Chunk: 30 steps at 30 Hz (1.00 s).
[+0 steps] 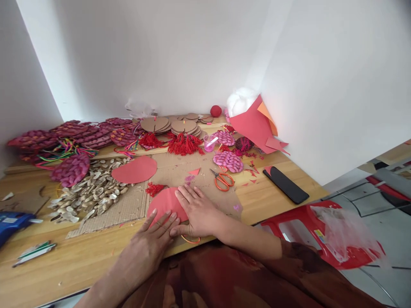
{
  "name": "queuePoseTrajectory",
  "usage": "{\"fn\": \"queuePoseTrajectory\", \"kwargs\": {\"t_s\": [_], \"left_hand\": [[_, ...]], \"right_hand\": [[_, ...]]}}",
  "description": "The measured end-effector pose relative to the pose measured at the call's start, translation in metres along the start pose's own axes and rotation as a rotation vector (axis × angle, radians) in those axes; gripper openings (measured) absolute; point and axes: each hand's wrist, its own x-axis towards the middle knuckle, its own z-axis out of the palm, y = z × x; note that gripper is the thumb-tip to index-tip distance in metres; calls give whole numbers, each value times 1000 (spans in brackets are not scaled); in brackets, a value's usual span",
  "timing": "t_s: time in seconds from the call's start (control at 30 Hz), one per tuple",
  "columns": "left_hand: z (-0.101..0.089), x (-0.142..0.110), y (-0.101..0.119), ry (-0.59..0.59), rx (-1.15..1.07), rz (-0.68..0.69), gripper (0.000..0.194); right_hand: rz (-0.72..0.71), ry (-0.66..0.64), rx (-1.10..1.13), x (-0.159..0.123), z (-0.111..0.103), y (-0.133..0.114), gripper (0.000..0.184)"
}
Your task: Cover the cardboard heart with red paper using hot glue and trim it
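Both palms lie flat on a red paper disc (165, 197) near the table's front edge. My left hand (156, 239) covers its lower part, fingers stretched out. My right hand (197, 209) rests on its right side, fingers extended. Just beyond the disc is a red yarn tassel (155, 188). A yellow-orange loop (191, 240) shows below my right hand. Another red paper disc (135, 169) lies farther left on the cardboard sheet (173, 164). To the right are orange-handled scissors (224, 179) and a red paper scrap (194, 171).
Nut shells (99, 188) are heaped at left, beside pink-purple yarn pieces (70, 169) and a blue glue gun (14, 224). Cardboard discs (156, 124) are stacked behind. A black phone (285, 185) lies at right, near a red plastic stool (298, 222) and folded red paper (253, 124).
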Motion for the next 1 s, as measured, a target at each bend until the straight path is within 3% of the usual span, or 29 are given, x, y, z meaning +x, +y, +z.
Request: {"fn": "queuePoseTrajectory", "kwargs": {"t_s": [0.2, 0.37, 0.53, 0.63, 0.77, 0.93, 1.0], "left_hand": [[11, -10, -4, 72, -136, -31, 40], [-4, -2, -4, 158, -281, -76, 33], [-10, 7, -7, 114, -363, -131, 35], [-7, 5, -9, 101, -399, -120, 36], [-1, 3, -7, 114, -412, -118, 35], [-2, -2, -4, 149, -469, -156, 35], [-6, -2, -4, 151, -501, -200, 35]], "right_hand": [[-7, 5, -5, 0, -1, -1, 111], [-14, 6, 17, 1, -3, 0, 106], [-2, 47, -31, 2, 1, 5, 65], [-2, 59, -58, 0, 1, 7, 53], [16, 64, -29, -6, -3, 5, 55], [28, 42, 139, -21, -18, 11, 91], [33, 92, 278, -31, -31, 22, 89]]}}
